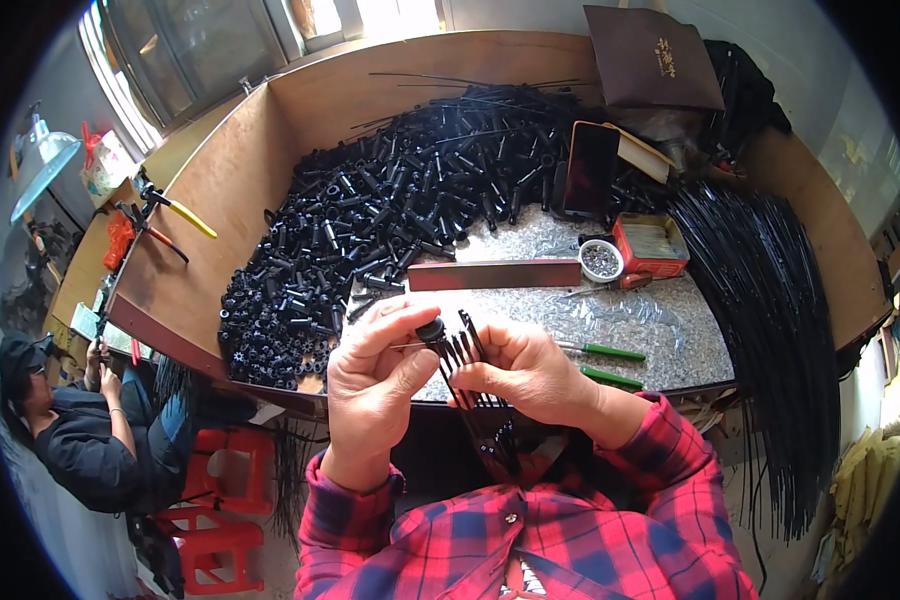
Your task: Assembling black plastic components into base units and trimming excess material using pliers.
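In front of my chest, my left hand [375, 385] is closed, its thumb and fingers pinching a small black cylindrical part [431, 331]. A thin light line, perhaps wire, runs near those fingers. My right hand [530, 375] is closed on a fan of thin black rods [467, 352], which look like umbrella ribs. Their upper ends meet the black part, and the rods hang down toward my lap. Whether they are joined to it I cannot tell. Behind my hands lies a long dark red bar [495, 276] on the speckled worktop [560, 305].
A large heap of black tubular parts [400, 200] fills the walled bench's left and back. Nearby are a phone [591, 168], a white cup [601, 260], a red box [650, 245], green-handled tools [615, 353] and a black rod bundle [760, 290]. Another person [90, 430] sits at left beside red stools [220, 550].
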`<state>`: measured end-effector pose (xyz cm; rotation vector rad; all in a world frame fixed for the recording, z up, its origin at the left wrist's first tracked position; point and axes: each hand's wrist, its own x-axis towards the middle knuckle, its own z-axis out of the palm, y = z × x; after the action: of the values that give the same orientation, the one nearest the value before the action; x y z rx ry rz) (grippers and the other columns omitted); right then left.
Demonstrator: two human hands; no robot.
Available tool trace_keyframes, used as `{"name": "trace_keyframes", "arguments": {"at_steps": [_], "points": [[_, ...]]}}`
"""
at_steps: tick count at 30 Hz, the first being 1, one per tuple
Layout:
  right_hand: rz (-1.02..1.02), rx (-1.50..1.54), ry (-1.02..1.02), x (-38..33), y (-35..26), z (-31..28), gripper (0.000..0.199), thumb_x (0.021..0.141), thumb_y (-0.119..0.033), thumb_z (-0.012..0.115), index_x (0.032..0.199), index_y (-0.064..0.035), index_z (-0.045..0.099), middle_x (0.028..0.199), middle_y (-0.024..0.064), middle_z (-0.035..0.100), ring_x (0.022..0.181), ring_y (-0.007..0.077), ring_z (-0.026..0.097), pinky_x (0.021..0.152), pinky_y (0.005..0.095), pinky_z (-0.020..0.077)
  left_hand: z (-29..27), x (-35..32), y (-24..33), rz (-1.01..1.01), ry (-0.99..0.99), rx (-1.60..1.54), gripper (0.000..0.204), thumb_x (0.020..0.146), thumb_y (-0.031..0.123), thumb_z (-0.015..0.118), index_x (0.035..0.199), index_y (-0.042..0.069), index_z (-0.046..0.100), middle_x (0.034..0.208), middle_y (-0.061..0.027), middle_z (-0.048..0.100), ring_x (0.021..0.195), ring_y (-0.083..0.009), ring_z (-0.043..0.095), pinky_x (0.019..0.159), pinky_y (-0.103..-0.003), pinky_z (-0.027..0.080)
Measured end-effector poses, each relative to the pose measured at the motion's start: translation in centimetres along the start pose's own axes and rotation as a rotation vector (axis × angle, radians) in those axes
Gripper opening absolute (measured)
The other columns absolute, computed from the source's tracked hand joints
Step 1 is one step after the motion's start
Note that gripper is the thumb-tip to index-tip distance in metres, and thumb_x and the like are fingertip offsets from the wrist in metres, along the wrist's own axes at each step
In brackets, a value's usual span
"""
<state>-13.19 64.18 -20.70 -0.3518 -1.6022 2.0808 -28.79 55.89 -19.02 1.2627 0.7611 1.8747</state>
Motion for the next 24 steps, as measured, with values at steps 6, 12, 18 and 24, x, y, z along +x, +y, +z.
{"name": "trace_keyframes", "arguments": {"at_steps": [6, 12, 18, 24], "points": [[0.033, -0.023, -0.053, 0.0, -0.6, 0.1, 0.017, 0.095, -0.015, 0.057, 0.097, 0.0012, 0.056, 0.08, 0.0013, 0.06, 0.073, 0.0055, 0.055, 0.066, 0.0224, 0.0469, 0.3, 0.0, -0.1, -0.012, 0.036, -0.024, 0.028, 0.083, -0.006, 0.063, 0.111, -0.005, 0.062, 0.114, -0.0141, 0.06, 0.101, -0.017, 0.058, 0.091, -0.029, 0.046], [-0.009, -0.029, -0.136, 0.6, 0.1, -0.6, 0.018, 0.097, -0.017, 0.053, 0.098, 0.0004, 0.056, 0.08, 0.0008, 0.059, 0.074, 0.0059, 0.054, 0.069, 0.0236, 0.0465, 0.0, -0.1, -0.4, -0.024, 0.025, -0.059, 0.024, 0.086, -0.004, 0.061, 0.109, -0.004, 0.062, 0.113, -0.017, 0.062, 0.103, -0.0197, 0.059, 0.092, -0.03, 0.047], [0.04, 0.044, -0.238, 1.0, 0.2, -1.5, 0.014, 0.095, -0.012, 0.053, 0.102, 0.0003, 0.055, 0.088, 0.0086, 0.064, 0.081, 0.0143, 0.062, 0.075, 0.0281, 0.0502, -0.3, 0.3, -0.9, 0.018, -0.038, -0.142, 0.022, 0.084, -0.006, 0.061, 0.106, -0.004, 0.063, 0.111, -0.0195, 0.062, 0.103, -0.0234, 0.06, 0.091, -0.033, 0.048], [0.132, 0.137, -0.355, 1.0, 0.2, -1.5, 0.015, 0.093, -0.015, 0.058, 0.098, -0.0003, 0.057, 0.083, 0.0056, 0.063, 0.074, 0.0108, 0.06, 0.07, 0.0257, 0.0485, -1.1, 0.1, -0.9, 0.022, -0.19, -0.197, 0.017, 0.085, -0.002, 0.062, 0.102, -0.003, 0.064, 0.109, -0.0196, 0.062, 0.103, -0.0246, 0.059, 0.091, -0.034, 0.047]]}}
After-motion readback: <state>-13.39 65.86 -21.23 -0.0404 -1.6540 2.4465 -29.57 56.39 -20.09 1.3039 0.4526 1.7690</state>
